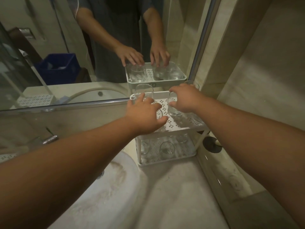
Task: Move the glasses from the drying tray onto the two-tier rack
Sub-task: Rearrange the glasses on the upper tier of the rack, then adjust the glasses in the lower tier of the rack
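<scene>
A white two-tier rack (181, 128) stands on the counter against the mirror. My right hand (185, 98) grips a clear glass (172, 108) from above on the top tier. Another glass (195, 119) stands to its right, partly behind my wrist. My left hand (145, 115) hovers over the top tier with fingers spread and slightly curled, holding nothing; a tall glass (143, 90) stands just beyond its fingertips at the back left. The lower tier holds several small glasses, one of them (167, 148) near the front.
A white sink basin (113, 184) lies to the left of the rack. The mirror (82, 63) behind reflects my arms, the rack and a blue crate. A dark round plug (212, 144) sits right of the rack. A tiled wall closes the right side.
</scene>
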Action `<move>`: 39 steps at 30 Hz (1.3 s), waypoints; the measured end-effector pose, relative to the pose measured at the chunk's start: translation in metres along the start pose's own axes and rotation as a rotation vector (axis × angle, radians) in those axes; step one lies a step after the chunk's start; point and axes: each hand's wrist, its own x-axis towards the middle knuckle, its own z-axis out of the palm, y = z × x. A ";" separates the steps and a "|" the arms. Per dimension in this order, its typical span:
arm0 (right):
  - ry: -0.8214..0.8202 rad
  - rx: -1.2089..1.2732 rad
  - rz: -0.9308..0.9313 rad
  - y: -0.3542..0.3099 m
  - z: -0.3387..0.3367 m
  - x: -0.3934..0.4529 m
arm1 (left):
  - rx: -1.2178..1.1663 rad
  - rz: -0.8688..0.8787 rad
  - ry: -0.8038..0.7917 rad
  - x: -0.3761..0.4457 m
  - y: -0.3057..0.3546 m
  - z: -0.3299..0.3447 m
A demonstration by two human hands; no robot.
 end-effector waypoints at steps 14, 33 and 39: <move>0.024 0.095 0.028 -0.011 0.002 -0.020 | -0.038 -0.029 0.025 -0.006 0.002 0.001; 0.155 0.293 0.161 -0.024 0.007 -0.047 | -0.569 -0.146 0.391 -0.065 0.000 0.006; 0.194 0.343 0.220 -0.034 0.011 -0.049 | -0.564 -0.131 0.387 -0.078 -0.010 0.004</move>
